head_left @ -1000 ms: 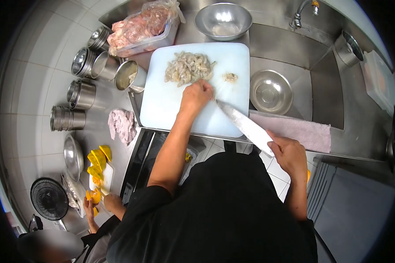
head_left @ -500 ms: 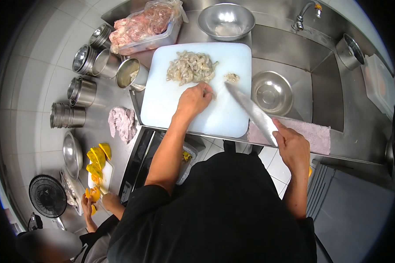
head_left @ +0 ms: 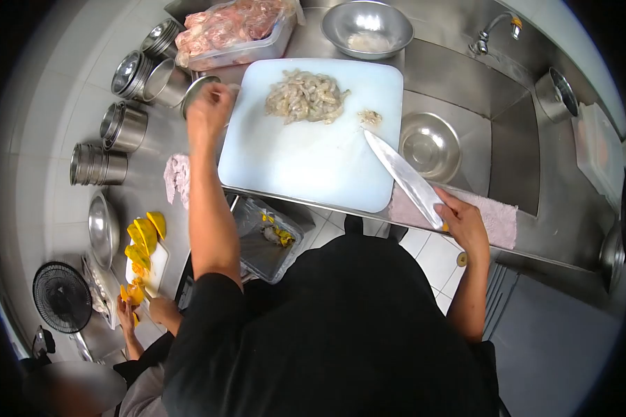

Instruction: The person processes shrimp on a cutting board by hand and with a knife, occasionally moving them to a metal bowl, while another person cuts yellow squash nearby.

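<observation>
My right hand [head_left: 464, 224] grips a large kitchen knife [head_left: 402, 170] by its handle. The blade slants up and left over the right side of the white cutting board [head_left: 292, 163], its tip close to a small heap of scraps [head_left: 369, 117]. A pile of peeled raw shrimp [head_left: 306, 96] lies on the board's upper part. My left hand [head_left: 210, 110], slightly blurred, is over a steel pot [head_left: 196, 90] left of the board. Its fingers are curled together; what they hold, if anything, cannot be made out. The hand covers much of the pot.
A tub of raw meat [head_left: 236, 35] and a steel bowl [head_left: 367, 31] stand behind the board. The sink [head_left: 515, 146] with another bowl [head_left: 430, 147] is at right. Steel pots [head_left: 124, 126] line the left. A co-worker's hands [head_left: 163, 313] cut yellow-orange pieces at lower left.
My left hand has moved from beside the shrimp pile, left across the board to the steel pot. The knife stays in my right hand, nearly in place. The view has shifted slightly.
</observation>
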A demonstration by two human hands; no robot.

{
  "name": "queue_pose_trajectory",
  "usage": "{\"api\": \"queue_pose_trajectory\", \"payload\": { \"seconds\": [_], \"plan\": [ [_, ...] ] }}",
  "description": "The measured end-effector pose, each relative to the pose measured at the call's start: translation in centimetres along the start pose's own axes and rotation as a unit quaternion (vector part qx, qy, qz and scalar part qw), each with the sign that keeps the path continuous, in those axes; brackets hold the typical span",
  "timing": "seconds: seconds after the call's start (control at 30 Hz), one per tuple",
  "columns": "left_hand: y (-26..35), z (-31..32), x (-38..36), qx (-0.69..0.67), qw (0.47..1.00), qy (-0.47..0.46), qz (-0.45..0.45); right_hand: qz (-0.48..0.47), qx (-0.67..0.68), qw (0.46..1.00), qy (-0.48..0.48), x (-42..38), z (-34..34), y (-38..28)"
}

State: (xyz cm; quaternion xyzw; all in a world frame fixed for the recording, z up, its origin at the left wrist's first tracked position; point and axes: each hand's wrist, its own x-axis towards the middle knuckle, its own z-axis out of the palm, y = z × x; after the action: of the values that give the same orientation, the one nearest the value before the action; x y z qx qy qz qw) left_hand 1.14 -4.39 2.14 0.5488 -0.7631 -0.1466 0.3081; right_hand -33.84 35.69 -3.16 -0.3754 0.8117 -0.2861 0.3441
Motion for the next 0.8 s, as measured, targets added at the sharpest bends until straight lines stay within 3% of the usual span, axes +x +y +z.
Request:
{"api": "queue_pose_trajectory", "payload": {
  "seconds": [0.03,0.1,0.17,0.2,0.3,0.4,0.5,0.57,0.63,0.7,0.8],
  "plan": [
    [-0.7,-0.6,1.1,0.066,0.998,0.007,-0.011,0.042,0.012,0.999,-0.02,-0.4,-0.4,-0.2],
    [-2.8,-1.9,4.1,0.199,0.979,0.015,-0.032,0.025,0.021,0.999,0.003,-1.4,-1.0,0.6],
    [-6.1,-1.4,6.1,0.258,0.965,-0.006,-0.035,0.007,0.012,0.999,0.031,-1.9,-1.6,1.5],
    [-7.5,-1.0,6.5,0.287,0.957,-0.017,-0.035,0.061,-0.024,0.997,0.028,-2.4,-2.4,0.1],
    [-9.0,-0.8,6.6,0.277,0.952,-0.113,-0.065,0.053,-0.08,0.994,0.047,-3.3,-3.0,-2.3],
    [-12.2,1.9,7.2,0.339,0.94,-0.025,-0.042,-0.064,-0.106,0.991,0.049,-3.2,-1.8,-2.1],
    [-1.9,1.1,2.2,0.13,0.988,0.07,0.05,-0.17,-0.198,0.964,0.042,-2.1,-0.7,-4.0],
    [2.9,2.9,-1.4,0.037,0.997,-0.057,0.034,-0.167,-0.221,0.959,0.058,-0.7,-0.3,-4.3],
    [6.8,4.6,-5.3,0.019,0.973,-0.195,0.125,-0.146,-0.235,0.958,0.078,0.5,-0.4,-5.0],
    [6.8,8.4,-7.1,0.031,0.957,-0.183,0.223,-0.129,-0.247,0.955,0.107,1.0,-0.8,-5.8],
    [8.1,10.9,-8.4,0.085,0.966,-0.119,0.215,-0.163,-0.218,0.949,0.157,1.1,-1.2,-6.0]
  ]
}}
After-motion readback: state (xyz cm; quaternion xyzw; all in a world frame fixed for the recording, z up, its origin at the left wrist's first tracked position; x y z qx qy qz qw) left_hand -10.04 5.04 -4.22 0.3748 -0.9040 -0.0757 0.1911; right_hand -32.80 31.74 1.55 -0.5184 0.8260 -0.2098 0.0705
